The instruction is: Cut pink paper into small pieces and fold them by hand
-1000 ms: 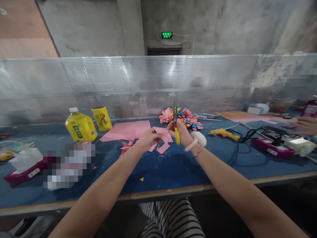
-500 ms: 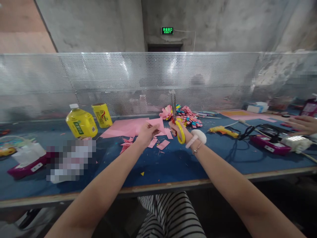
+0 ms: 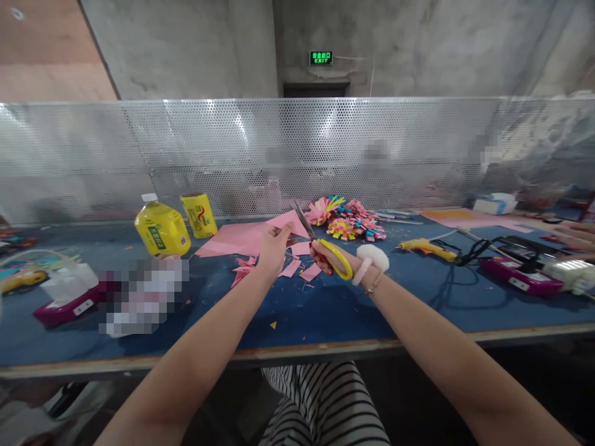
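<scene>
My left hand (image 3: pixel 274 246) is closed in a pinch on a piece of pink paper (image 3: pixel 294 224), whose edge rises beyond the fingertips. My right hand (image 3: pixel 327 255) is wrapped round the yellow and red handles of a pair of scissors (image 3: pixel 343 262). The blades tilt up and to the left, close beside the held paper. Under and behind my left hand lies a larger pink sheet (image 3: pixel 227 239). Small pink rectangles (image 3: pixel 290 268) and a fringed pink piece (image 3: pixel 243 270) are scattered just in front of it.
Fringed paper pompoms (image 3: pixel 346 223) lie behind my right hand. A yellow bottle (image 3: pixel 162 230) and a yellow container (image 3: pixel 199 217) stand at left. On the right are a yellow glue gun (image 3: pixel 426 249), cables and a purple power strip (image 3: pixel 520 277). Another person's hand (image 3: pixel 574 235) shows at far right.
The scissors have swung from nearly upright to leaning left, with their blades now beside the pink paper. My left hand has turned more upright. The view has shifted slightly.
</scene>
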A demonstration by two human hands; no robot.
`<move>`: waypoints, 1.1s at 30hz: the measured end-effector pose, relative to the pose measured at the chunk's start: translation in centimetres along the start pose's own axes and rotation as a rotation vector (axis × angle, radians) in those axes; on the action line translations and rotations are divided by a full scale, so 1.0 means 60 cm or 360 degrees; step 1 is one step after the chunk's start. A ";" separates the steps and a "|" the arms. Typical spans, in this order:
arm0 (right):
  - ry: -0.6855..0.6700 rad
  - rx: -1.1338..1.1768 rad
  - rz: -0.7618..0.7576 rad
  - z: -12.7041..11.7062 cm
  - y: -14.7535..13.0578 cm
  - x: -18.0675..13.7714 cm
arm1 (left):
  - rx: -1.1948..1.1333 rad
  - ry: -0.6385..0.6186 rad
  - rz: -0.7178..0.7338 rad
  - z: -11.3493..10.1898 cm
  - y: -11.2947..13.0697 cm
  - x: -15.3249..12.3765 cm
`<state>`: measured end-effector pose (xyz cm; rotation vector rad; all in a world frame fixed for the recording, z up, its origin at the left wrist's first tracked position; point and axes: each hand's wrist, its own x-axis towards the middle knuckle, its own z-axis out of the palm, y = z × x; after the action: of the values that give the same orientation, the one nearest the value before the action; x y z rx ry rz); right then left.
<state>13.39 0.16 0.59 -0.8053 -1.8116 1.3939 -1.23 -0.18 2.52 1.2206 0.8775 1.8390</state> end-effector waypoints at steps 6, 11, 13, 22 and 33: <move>-0.0061 0.0028 -0.0011 0.003 -0.002 -0.003 | -0.0061 0.0036 -0.0073 0.003 -0.002 -0.002; -0.0075 0.0027 0.0014 0.004 0.003 0.002 | -0.0035 0.0076 -0.0047 0.003 -0.006 0.000; -0.0062 0.0004 0.0032 0.006 0.003 0.004 | -0.0037 0.0048 -0.0050 0.002 -0.007 0.001; 0.0002 -0.0122 0.0037 0.015 -0.003 0.002 | -0.0084 -0.0012 -0.0080 0.001 -0.010 0.002; 0.0183 -0.0298 0.0091 0.029 -0.010 -0.002 | -0.0083 -0.0045 -0.0156 -0.001 -0.012 0.005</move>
<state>11.96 -1.01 0.86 -1.0199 -1.8606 1.1993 -1.18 0.42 1.99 1.1487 0.8532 1.7520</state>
